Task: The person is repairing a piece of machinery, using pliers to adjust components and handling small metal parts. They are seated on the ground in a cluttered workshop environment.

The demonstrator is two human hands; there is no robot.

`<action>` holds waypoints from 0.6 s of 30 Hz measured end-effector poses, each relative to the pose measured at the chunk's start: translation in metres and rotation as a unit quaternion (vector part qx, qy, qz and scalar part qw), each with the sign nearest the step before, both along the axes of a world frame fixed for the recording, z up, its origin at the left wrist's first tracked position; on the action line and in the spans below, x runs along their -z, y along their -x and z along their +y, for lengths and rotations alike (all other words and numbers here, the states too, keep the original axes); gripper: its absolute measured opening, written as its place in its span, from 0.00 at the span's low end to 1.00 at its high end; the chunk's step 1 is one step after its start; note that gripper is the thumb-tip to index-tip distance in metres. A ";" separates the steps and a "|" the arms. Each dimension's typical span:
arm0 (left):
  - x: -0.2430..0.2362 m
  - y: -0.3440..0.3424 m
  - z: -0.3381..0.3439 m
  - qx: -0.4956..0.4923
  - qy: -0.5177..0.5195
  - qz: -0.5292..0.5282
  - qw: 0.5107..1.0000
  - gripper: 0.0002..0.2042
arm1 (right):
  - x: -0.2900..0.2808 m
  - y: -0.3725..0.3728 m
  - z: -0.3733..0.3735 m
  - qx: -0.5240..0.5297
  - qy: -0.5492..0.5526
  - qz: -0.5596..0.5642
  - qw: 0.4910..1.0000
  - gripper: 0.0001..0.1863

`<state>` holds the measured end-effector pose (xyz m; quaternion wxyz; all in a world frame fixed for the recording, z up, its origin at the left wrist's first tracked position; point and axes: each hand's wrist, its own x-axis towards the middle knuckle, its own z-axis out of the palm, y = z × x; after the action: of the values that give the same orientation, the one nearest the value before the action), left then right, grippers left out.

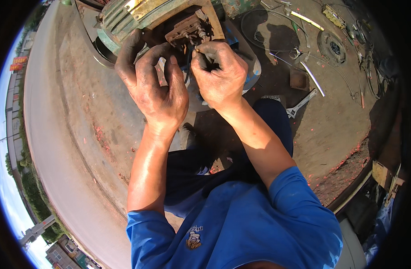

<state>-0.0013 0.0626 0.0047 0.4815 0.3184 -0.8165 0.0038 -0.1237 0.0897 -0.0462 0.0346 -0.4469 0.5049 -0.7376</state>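
Pinching hard, the right hand (220, 74) has thumb and forefinger closed on the tip of a thin dark wire (187, 62), right at the small brass-coloured end that pokes out just above the knuckles. Grease all over those fingers. The left hand (156, 85) sits just beside it, almost touching, fingers curled half-shut with the wire running down between the two hands; whether it actually grips the wire I cannot tell, the fingers hide it.

Straight ahead of both hands, barely beyond the fingertips, is the rusty terminal block (187, 29) set in the open box of a green electric motor (124, 15). The wire's long axis runs from the hands up and away toward that block, so the free end lies nearest the right hand, which is the closer one to the terminals.

Further out to the right, well apart on the dirt ground (331, 116): an adjustable wrench (300, 104), a white rod (312, 78), loose cables and a dark round disc (333, 45).
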 end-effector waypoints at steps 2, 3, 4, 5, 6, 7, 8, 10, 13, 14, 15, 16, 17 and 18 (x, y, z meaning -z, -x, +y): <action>0.004 -0.004 0.005 -0.021 -0.002 0.003 1.000 0.15 | 0.001 0.009 0.006 -0.012 -0.031 0.049 0.998 0.11; 0.008 -0.003 0.006 -0.010 -0.001 0.019 1.000 0.15 | 0.001 0.013 0.008 -0.027 -0.046 0.054 0.997 0.11; 0.012 -0.001 0.010 0.008 -0.015 0.032 0.999 0.15 | -0.001 0.017 0.011 -0.043 -0.061 0.059 0.995 0.11; 0.015 -0.001 0.015 0.011 -0.024 0.007 1.000 0.15 | -0.002 0.024 0.012 -0.054 -0.086 0.068 0.993 0.10; 0.017 0.001 0.021 0.014 -0.032 -0.017 0.999 0.15 | -0.005 0.029 0.013 -0.069 -0.097 0.079 0.990 0.10; 0.019 0.003 0.025 0.034 -0.042 -0.009 0.998 0.14 | -0.008 0.035 0.012 -0.084 -0.108 0.090 0.986 0.10; 0.021 0.006 0.029 0.054 -0.065 0.006 0.996 0.15 | -0.010 0.040 0.012 -0.100 -0.120 0.101 0.983 0.10; 0.023 0.011 0.036 0.019 -0.148 0.004 0.989 0.17 | -0.016 0.053 0.013 -0.109 -0.137 0.188 0.967 0.09; 0.025 0.022 0.027 0.021 -0.218 0.051 0.974 0.18 | -0.023 0.062 0.010 -0.117 -0.142 0.260 0.948 0.10; 0.025 0.024 0.024 0.019 -0.219 0.056 0.974 0.19 | -0.026 0.065 0.010 -0.111 -0.135 0.294 0.940 0.09; 0.025 0.025 0.022 0.017 -0.221 0.060 0.973 0.19 | -0.029 0.068 0.010 -0.106 -0.131 0.329 0.929 0.09; 0.025 0.027 0.021 0.017 -0.222 0.065 0.973 0.19 | -0.032 0.070 0.010 -0.103 -0.126 0.363 0.918 0.09; 0.025 0.028 0.020 0.006 -0.211 0.067 0.975 0.18 | -0.036 0.072 0.010 -0.095 -0.128 0.382 0.910 0.08; 0.026 0.029 0.021 0.000 -0.214 0.065 0.975 0.18 | -0.038 0.072 0.011 -0.089 -0.130 0.401 0.903 0.08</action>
<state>-0.0302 0.0841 -0.0210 0.4542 0.4137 -0.7655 -0.1912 -0.1958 0.1011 -0.0078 -0.0473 -0.7395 0.5255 -0.4181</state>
